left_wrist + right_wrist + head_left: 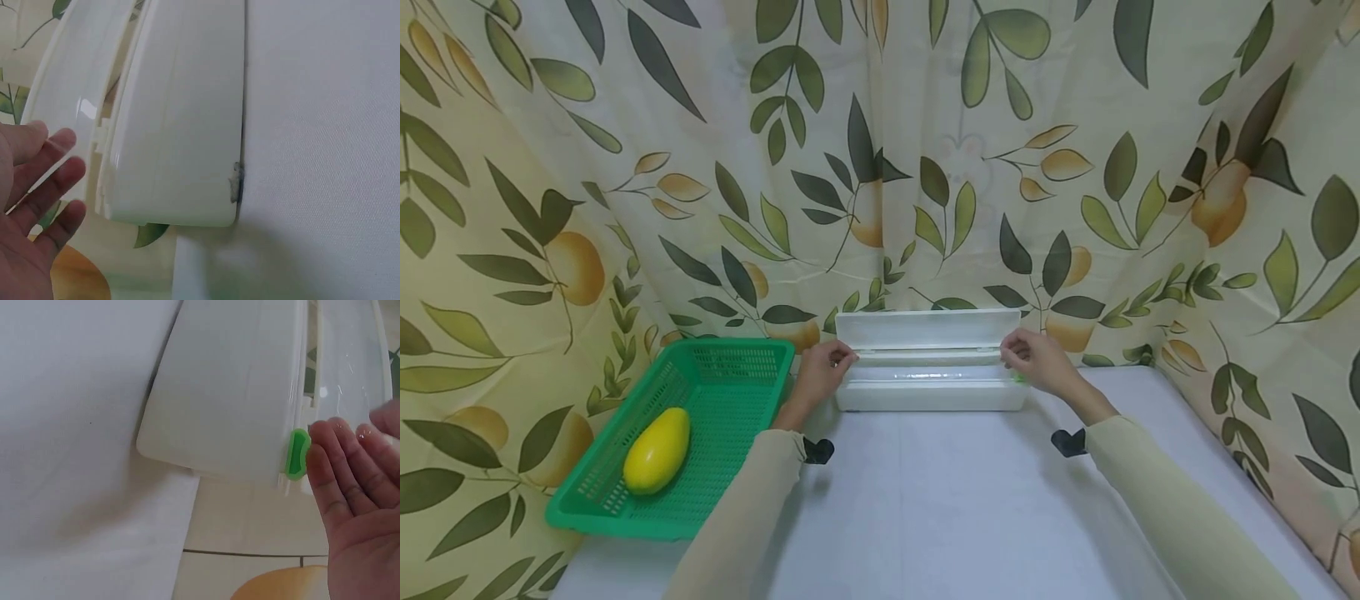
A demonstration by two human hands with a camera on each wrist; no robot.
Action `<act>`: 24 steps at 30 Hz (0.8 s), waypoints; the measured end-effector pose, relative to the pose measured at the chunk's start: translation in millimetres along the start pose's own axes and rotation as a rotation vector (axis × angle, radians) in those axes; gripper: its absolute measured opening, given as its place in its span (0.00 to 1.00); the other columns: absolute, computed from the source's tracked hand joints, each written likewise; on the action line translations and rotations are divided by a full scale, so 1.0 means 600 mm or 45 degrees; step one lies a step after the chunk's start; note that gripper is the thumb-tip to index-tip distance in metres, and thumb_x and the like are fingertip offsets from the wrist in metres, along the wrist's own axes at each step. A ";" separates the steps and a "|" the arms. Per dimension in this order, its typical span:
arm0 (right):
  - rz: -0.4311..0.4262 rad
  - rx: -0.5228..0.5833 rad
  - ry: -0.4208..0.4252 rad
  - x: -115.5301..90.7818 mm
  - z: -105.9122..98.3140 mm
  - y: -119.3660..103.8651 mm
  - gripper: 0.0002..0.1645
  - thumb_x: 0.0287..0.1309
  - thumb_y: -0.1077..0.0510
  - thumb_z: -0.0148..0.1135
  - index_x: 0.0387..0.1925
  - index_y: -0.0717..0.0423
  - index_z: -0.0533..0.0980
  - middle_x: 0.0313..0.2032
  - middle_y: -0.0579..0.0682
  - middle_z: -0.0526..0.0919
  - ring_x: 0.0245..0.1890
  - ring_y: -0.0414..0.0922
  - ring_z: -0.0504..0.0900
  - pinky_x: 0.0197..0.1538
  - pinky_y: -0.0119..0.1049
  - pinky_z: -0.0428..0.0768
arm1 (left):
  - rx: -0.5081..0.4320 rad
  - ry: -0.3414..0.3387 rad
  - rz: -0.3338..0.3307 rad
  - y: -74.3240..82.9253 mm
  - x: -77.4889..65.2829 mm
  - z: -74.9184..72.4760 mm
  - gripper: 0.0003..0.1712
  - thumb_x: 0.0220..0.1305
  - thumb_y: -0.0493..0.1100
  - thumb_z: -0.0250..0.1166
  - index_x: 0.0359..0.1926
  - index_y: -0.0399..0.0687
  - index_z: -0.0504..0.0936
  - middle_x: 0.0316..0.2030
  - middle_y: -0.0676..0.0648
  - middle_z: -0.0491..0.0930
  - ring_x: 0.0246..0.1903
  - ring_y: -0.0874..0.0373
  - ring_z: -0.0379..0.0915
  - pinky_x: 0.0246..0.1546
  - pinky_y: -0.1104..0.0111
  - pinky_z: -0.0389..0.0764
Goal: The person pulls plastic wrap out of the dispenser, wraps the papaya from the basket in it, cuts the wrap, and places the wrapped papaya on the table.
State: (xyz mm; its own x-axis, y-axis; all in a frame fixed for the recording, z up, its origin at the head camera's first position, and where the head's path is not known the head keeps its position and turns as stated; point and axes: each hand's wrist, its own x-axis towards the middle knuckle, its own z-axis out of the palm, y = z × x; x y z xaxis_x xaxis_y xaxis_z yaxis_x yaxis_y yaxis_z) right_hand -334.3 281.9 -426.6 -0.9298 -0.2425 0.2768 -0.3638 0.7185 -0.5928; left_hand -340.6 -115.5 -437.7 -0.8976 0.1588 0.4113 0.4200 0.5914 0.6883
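Observation:
A long white cling film dispenser (929,397) lies across the table with its lid (928,330) raised toward the curtain. Inside it runs a shiny clear roll of cling film (925,374). At the left end, my left hand (824,371) pinches the film's edge between thumb and index finger; its other fingers (59,175) are spread. My right hand (1040,360) pinches at the opposite end, small glints of film showing on its fingertips (364,432). Beside those fingers sits a green slider (298,454) on the dispenser's rim. The transparent film itself is hard to make out.
On the left stands a green plastic basket (722,433) with a yellow oval fruit (657,451) in it. A white cloth covers the table (925,500). A leaf-and-fruit patterned curtain (895,167) hangs close behind and at both sides.

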 end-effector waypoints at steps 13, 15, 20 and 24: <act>0.018 -0.043 -0.024 0.001 0.000 0.005 0.08 0.66 0.66 0.66 0.44 0.63 0.85 0.40 0.57 0.88 0.40 0.52 0.85 0.47 0.49 0.84 | -0.140 -0.161 -0.093 -0.009 -0.001 -0.007 0.02 0.63 0.33 0.72 0.37 0.39 0.87 0.34 0.45 0.87 0.37 0.52 0.85 0.44 0.61 0.85; 0.028 -0.046 -0.018 0.000 0.000 0.006 0.07 0.66 0.66 0.66 0.44 0.64 0.85 0.40 0.57 0.88 0.39 0.52 0.84 0.46 0.49 0.84 | -0.123 -0.163 -0.088 -0.008 -0.001 -0.005 0.03 0.61 0.32 0.74 0.36 0.39 0.87 0.33 0.46 0.87 0.36 0.52 0.85 0.44 0.62 0.85; 0.023 -0.062 -0.003 -0.002 -0.002 0.004 0.07 0.66 0.66 0.66 0.44 0.63 0.85 0.39 0.56 0.88 0.40 0.52 0.83 0.45 0.47 0.82 | -0.093 -0.101 -0.118 -0.006 0.000 -0.001 0.03 0.62 0.33 0.74 0.35 0.37 0.88 0.32 0.46 0.88 0.34 0.53 0.84 0.39 0.65 0.84; 0.016 -0.092 0.020 -0.003 -0.003 0.000 0.06 0.67 0.64 0.66 0.43 0.62 0.85 0.38 0.55 0.87 0.39 0.52 0.81 0.43 0.45 0.79 | -0.081 -0.035 -0.128 -0.004 0.003 0.000 0.03 0.62 0.35 0.74 0.36 0.38 0.90 0.32 0.46 0.88 0.34 0.53 0.84 0.37 0.65 0.83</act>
State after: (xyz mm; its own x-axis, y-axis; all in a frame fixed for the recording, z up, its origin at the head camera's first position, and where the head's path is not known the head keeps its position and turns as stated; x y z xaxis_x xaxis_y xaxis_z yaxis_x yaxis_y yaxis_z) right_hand -332.7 283.5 -425.5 -0.9332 -0.2230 0.2819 -0.3464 0.7670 -0.5401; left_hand -342.9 -116.8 -438.7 -0.9386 0.1235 0.3221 0.3345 0.5542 0.7622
